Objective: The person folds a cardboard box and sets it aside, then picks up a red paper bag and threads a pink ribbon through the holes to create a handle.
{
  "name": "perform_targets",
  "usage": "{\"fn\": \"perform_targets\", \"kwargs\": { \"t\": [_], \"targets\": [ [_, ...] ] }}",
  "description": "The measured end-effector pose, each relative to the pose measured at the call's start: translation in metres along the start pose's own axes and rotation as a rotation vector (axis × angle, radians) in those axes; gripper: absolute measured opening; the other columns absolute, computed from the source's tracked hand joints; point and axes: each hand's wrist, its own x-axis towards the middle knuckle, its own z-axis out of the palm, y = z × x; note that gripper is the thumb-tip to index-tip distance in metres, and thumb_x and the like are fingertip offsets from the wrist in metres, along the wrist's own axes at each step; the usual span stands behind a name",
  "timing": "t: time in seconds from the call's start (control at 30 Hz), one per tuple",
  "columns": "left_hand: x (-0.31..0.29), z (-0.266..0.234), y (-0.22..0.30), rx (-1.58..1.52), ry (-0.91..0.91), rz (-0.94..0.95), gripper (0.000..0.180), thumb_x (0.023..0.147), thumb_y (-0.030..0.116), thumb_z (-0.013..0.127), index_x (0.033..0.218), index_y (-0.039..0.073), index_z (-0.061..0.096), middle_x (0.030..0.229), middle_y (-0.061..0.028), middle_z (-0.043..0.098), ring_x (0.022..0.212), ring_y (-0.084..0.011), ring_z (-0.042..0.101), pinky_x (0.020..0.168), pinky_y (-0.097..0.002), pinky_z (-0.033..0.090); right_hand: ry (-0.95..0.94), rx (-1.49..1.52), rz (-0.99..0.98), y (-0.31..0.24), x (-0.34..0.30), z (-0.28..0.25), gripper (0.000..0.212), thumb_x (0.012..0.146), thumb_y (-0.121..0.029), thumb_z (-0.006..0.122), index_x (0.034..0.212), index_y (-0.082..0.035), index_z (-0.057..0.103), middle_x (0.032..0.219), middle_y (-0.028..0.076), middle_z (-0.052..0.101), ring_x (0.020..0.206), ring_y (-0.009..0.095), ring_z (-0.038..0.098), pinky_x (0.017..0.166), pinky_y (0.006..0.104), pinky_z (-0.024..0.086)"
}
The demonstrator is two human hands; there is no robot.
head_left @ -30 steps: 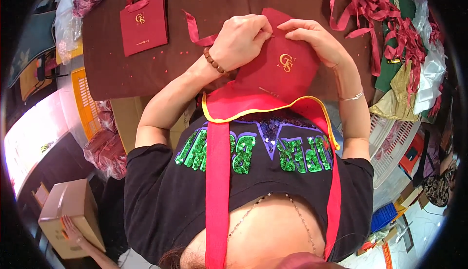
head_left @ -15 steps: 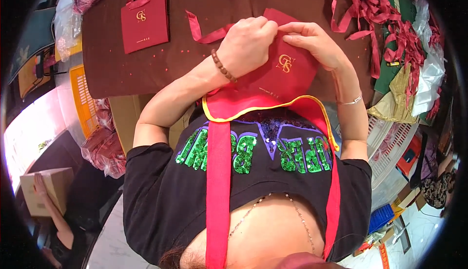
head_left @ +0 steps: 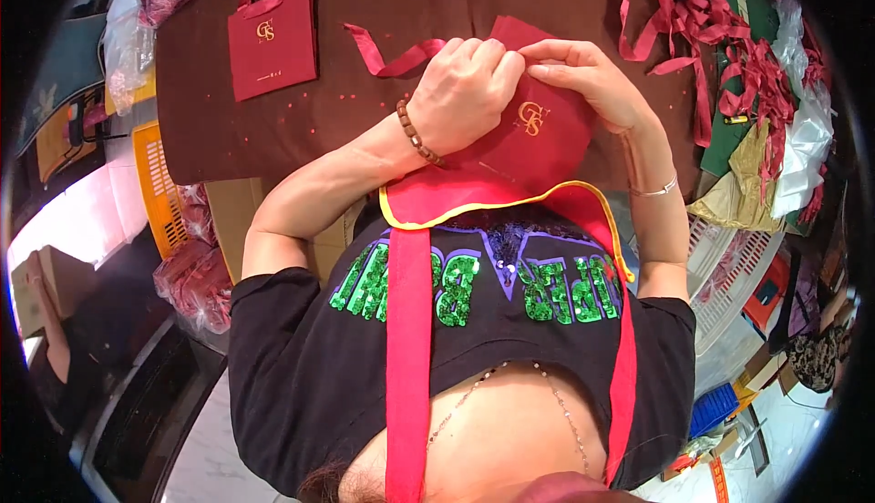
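A dark red paper gift bag (head_left: 547,152) with a gold emblem lies tilted at the near edge of the table, against my apron. My left hand (head_left: 467,93) is closed in a fist over the bag's upper left part. From under its knuckles a dark red ribbon (head_left: 392,67) trails out to the left, and I see it as held there. Thumb and forefinger of my right hand (head_left: 592,82) pinch at the bag's upper edge, touching the left fist. The exact spot between the fingertips is hidden.
A finished-looking bag with ribbon handles (head_left: 273,43) lies at the far left on the brown tablecloth (head_left: 205,143). Loose red ribbons (head_left: 679,25) pile up at the right. Beside the table stand an orange crate (head_left: 159,189) and a white basket (head_left: 729,257).
My left fist has turned slightly and its knuckles show more, while the ribbon's loose end shifts a little left. My right hand stays put. At the far left, a person's arm and a box moved.
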Motion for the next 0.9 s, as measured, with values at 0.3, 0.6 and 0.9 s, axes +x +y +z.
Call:
{"fn": "perform_targets", "kwargs": {
  "t": [0.3, 0.6, 0.9],
  "targets": [
    [0.008, -0.005, 0.002, -0.250, -0.049, -0.160, 0.010, 0.073, 0.003, 0.056, 0.082, 0.003, 0.051, 0.073, -0.0120, 0.057, 0.068, -0.0277, 0.059, 0.061, -0.0368, 0.047, -0.013, -0.136, -0.093, -0.003, 0.001, 0.010, 0.030, 0.087, -0.009, 0.050, 0.112, 0.007, 0.055, 0.104, 0.006, 0.061, 0.096, 0.012, 0.055, 0.088, 0.0252, 0.043],
    [0.015, -0.025, -0.030, -0.525, -0.310, -0.373, 0.027, 0.075, 0.013, 0.068, 0.099, 0.003, 0.061, 0.085, -0.0111, 0.065, 0.070, -0.0204, 0.064, 0.065, -0.0292, 0.050, 0.035, -0.416, -0.144, -0.007, -0.002, 0.012, 0.025, 0.091, -0.010, 0.049, 0.114, 0.001, 0.052, 0.101, 0.002, 0.056, 0.094, 0.007, 0.051, 0.083, 0.0216, 0.042],
    [0.019, -0.024, -0.051, -0.792, -0.407, -0.408, 0.022, 0.077, 0.018, 0.069, 0.092, 0.002, 0.064, 0.091, -0.0080, 0.057, 0.084, -0.0168, 0.056, 0.077, -0.0280, 0.045, 0.004, -0.358, -0.100, -0.012, -0.006, 0.011, 0.018, 0.091, -0.007, 0.048, 0.108, -0.001, 0.048, 0.092, 0.000, 0.053, 0.087, 0.005, 0.048, 0.077, 0.0197, 0.040]
  ]
}}
